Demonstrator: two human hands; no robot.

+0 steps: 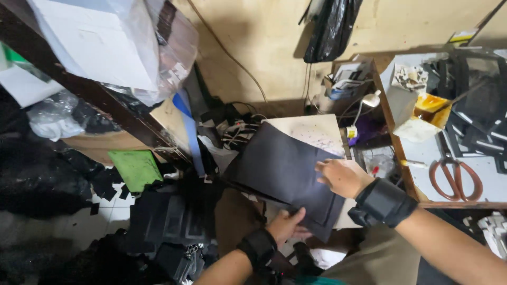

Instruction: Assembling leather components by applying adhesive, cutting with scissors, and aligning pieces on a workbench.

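Dark sheet (280, 169) under flat open right hand (342, 177), near edge pinched in left hand (288, 224).

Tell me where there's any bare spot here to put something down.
Little room. The pale board is bare only at its far right corner, beyond the dark sheet that the left hand and right hand hold. The white table has a strip left of the scissors. Floor left is crowded with black scraps.
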